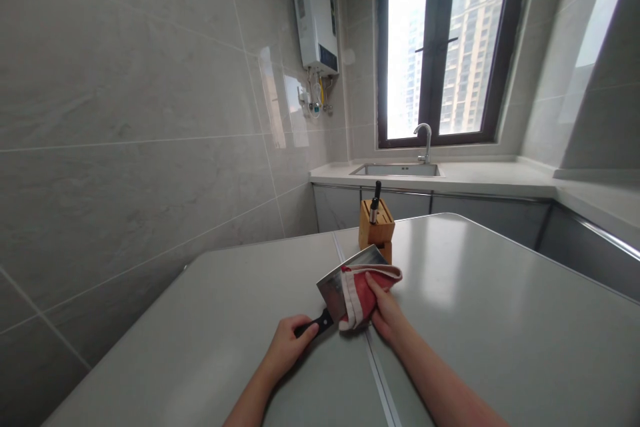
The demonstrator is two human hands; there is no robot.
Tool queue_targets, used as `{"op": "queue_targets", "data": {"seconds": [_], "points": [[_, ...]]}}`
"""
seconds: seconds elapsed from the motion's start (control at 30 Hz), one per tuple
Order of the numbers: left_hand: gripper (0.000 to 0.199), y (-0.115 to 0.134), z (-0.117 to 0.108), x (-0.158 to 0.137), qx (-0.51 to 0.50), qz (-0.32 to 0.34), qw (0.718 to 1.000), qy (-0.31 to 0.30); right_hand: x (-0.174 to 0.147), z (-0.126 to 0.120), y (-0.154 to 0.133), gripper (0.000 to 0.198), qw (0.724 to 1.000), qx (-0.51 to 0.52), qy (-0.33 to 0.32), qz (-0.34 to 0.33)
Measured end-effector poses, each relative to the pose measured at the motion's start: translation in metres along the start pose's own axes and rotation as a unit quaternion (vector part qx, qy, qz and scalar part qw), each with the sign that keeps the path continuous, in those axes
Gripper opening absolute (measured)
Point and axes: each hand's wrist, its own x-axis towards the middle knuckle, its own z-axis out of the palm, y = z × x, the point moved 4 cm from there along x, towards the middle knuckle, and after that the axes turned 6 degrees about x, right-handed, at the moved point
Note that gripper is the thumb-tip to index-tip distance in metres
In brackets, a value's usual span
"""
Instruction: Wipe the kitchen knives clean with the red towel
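A cleaver (pixel 332 288) with a broad steel blade and a black riveted handle is held over the table, its blade pointing away and to the right. My left hand (pixel 293 340) is wrapped round the handle. In my right hand (pixel 384 310) is a folded red cloth (pixel 361 290) with white edging, gripped with the thumb on top and folded around the blade's lower right part. The cloth hides that part of the blade and some of my right fingers. Just beyond the blade stands a wooden knife block (pixel 377 223) with black-handled tools in its slots.
The pale grey table (pixel 240 300) has a light seam strip down its middle and cut-off corners. Behind it run a white counter (pixel 480 170), a sink (pixel 395 170) and a faucet (pixel 425 143) below a window. A water heater (pixel 315 10) hangs on the tiled wall.
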Motion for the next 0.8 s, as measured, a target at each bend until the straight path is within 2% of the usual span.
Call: {"op": "queue_targets", "data": {"seconds": [0.13,0.23,0.37,0.5,0.8], "points": [[0.042,0.003,-0.003,0.0,0.032,0.025,0.999,0.024,0.007,-0.006,-0.01,0.021,0.996,0.052,0.064,-0.019],[0.042,0.003,-0.002,0.0,0.034,0.022,0.999,0.02,0.011,-0.01,-0.019,0.018,0.991,0.077,0.094,-0.048],[0.043,0.0,-0.001,0.0,0.027,0.006,1.0,0.013,0.013,-0.014,-0.023,0.025,0.989,0.083,0.113,-0.053],[0.045,-0.002,0.0,0.0,0.016,-0.005,1.0,0.012,0.015,-0.016,-0.023,0.036,0.992,0.079,0.085,-0.042],[0.045,-0.002,-0.001,-0.001,0.001,-0.013,1.0,0.009,0.012,-0.014,-0.024,0.033,0.996,0.07,0.032,-0.04]]}}
